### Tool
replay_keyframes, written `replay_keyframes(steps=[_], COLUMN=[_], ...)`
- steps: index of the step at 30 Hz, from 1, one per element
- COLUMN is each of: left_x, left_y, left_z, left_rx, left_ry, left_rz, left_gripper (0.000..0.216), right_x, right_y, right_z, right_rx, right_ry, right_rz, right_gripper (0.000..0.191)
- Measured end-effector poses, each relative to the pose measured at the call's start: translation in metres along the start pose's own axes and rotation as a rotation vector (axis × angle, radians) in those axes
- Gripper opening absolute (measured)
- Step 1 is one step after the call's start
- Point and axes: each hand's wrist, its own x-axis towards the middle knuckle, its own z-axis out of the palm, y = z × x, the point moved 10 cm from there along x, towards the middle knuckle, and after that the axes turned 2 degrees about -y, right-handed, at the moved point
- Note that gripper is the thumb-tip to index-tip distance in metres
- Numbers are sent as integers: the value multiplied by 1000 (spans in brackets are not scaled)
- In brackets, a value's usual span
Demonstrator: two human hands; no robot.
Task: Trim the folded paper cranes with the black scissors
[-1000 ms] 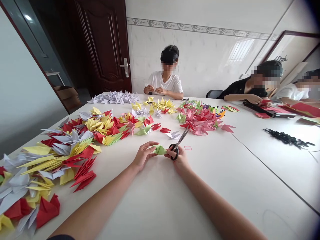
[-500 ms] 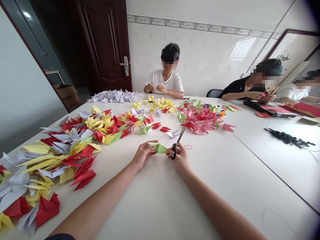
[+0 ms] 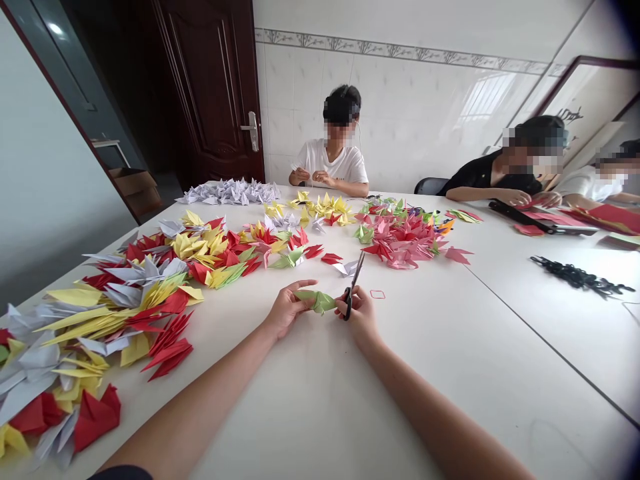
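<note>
My left hand pinches one end of a folded green paper piece just above the white table. My right hand grips black-handled scissors and also touches the other end of the green piece. The scissor blades point up and away from me and look nearly shut. A small red paper ring lies on the table just right of the scissors.
Piles of folded paper shapes cover the left and far table: red, yellow and grey, white, pink. Three other people sit at the far and right sides. A black strand bundle lies right. A dark door stands behind.
The scissors have turned more upright and their blades have come together. The green piece has shifted slightly between my hands. The person at right moved their hands along the table.
</note>
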Motion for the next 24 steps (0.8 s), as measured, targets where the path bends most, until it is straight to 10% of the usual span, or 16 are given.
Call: replay_keyframes(steps=[24], left_x=[-2], left_y=[4], left_z=[-9], left_rx=[65], left_ry=[129], left_rz=[44], left_gripper=[43], right_x=[-3], right_y=[-4], right_z=[5], right_rx=[-32], right_ry=[-25], right_rz=[10], right_gripper=[41])
